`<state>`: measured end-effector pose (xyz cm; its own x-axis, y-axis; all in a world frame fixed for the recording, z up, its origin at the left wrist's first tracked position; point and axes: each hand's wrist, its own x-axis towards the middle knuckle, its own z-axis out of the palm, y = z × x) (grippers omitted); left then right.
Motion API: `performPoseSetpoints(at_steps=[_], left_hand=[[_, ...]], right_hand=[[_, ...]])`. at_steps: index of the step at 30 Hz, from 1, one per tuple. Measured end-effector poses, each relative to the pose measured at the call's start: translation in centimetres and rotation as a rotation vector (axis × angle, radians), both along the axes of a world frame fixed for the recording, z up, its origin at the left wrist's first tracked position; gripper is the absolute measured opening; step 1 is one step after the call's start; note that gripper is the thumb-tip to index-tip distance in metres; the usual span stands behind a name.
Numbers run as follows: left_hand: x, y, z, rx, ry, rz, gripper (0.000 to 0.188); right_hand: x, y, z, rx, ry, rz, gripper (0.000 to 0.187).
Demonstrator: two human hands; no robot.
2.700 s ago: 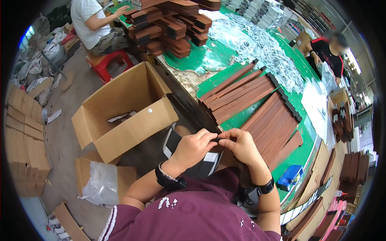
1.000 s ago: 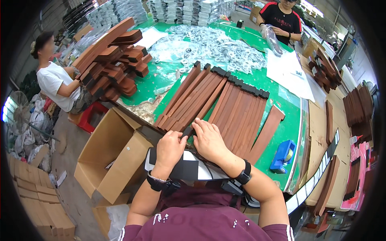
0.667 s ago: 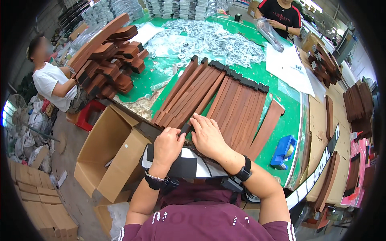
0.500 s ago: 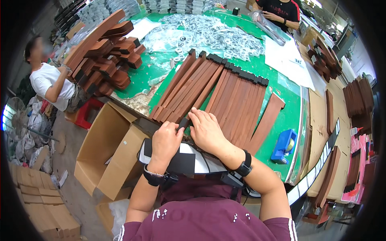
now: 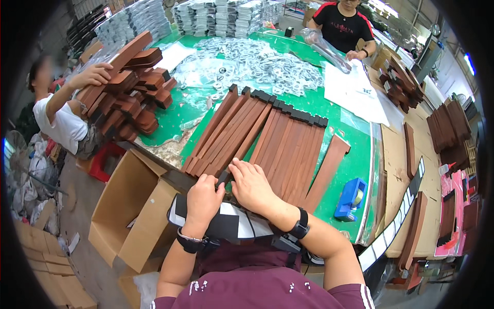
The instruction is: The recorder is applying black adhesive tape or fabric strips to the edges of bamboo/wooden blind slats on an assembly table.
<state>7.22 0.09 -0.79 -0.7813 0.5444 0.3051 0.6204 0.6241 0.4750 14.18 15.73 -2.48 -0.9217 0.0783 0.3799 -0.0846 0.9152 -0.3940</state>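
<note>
Change since earlier: both hands have slid forward off the lap onto the near ends of the wooden slats; half a second ago they were a little lower and closer to the body, and the view has tipped up toward the counter.
Left hand: left hand (image 5: 203, 198) is curled over the near end of a dark slat (image 5: 222, 177), fingers bent down on it, seemingly gripping its tip.
Right hand: right hand (image 5: 252, 186) lies just beside the left, at its 3 o'clock, fingers spread and pressed on the ends of the slat row (image 5: 267, 139); whether it grips one slat or only steadies them I cannot tell.
Where the slats are: laid side by side on the green counter (image 5: 355, 165), fanning toward 12 o'clock, with black caps (image 5: 288, 105) on the far ends.
On the lap: a stack of black and white flat pieces (image 5: 226, 226) sits under the wrists, at 6 o'clock from the hands.
Done so far: by my reading, many slats are already lined up and capped at the far end.
Left to do: the near ends look bare, so the work there seems only begun; one loose slat (image 5: 329, 172) lies apart at 3 o'clock.
Around: an open cardboard box (image 5: 128, 206) at 9 o'clock, a blue tape dispenser (image 5: 351, 198) at 3 o'clock, a pile of wooden blocks (image 5: 128, 87) at 10 o'clock handled by another person, a second person at 12 o'clock.
</note>
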Motion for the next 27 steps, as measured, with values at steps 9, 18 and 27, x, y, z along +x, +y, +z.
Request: performPoseSetpoints(at_steps=[9,18,27], left_hand=[[0.2,0.1,0.7,-0.064,0.033,-0.028,0.021],[2.0,-0.4,-0.6,0.047,0.005,0.035,0.040],[1.5,-0.9,-1.2,0.131,0.083,0.026,0.029]], right_hand=[[0.1,0.3,1.0,0.073,-0.024,0.047,0.051],[0.0,0.1,0.7,0.118,-0.043,0.055,0.050],[-0.1,0.2,0.7,0.115,-0.025,0.048,0.048]])
